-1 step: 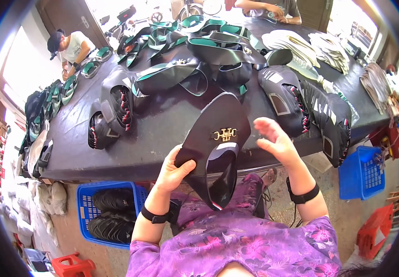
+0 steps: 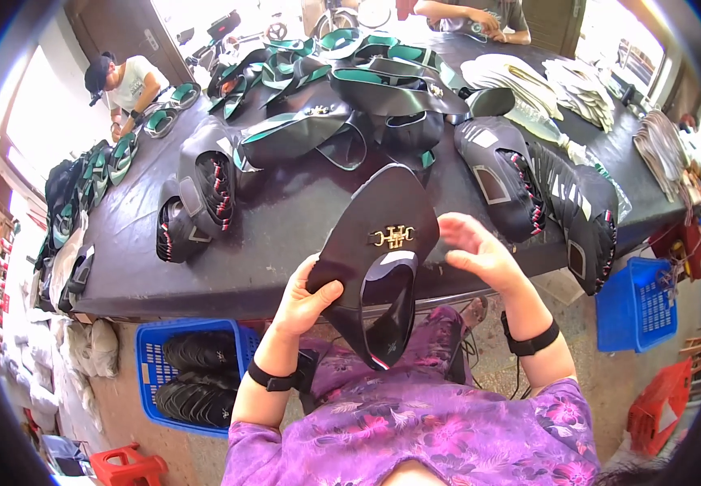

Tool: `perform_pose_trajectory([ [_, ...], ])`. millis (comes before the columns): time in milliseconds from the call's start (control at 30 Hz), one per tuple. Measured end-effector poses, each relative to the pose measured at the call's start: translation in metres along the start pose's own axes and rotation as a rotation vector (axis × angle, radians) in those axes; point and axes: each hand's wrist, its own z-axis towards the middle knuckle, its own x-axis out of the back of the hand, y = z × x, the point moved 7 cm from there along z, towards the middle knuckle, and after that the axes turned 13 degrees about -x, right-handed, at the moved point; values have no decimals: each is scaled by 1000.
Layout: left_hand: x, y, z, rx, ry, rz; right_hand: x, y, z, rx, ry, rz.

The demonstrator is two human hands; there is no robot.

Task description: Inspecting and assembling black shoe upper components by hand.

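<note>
My left hand grips a black shoe upper by its left edge, thumb on the front face. A gold-coloured metal buckle ornament sits on its broad part, above the opening with a pale lining patch. The narrow heel end hangs down, with a small red and white strip at its tip. Beside the upper's right edge is my right hand, thumb and fingers apart and holding nothing. Whether its fingertips touch the edge, I cannot tell.
Black uppers with green linings lie heaped across the dark table. Stacked black uppers rest right and left. A blue basket holds more below; another blue basket stands right. Two people work at the far side.
My right hand has moved slightly left, closer to the upper's right edge. The left hand and the upper stay nearly where they were.
</note>
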Motion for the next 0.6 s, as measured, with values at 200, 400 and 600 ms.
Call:
perform_pose_trajectory([
  [200, 13, 4, 1, -22, 2, 58, -33, 20, 20, -113, -221, 258],
  [400, 24, 0, -2, 6, 73, 63, -36, 33, 23, -133, -333, 409],
  [600, 17, 8, 1, 40, 110, 86, -35, 20, 20, -81, -178, 554],
])
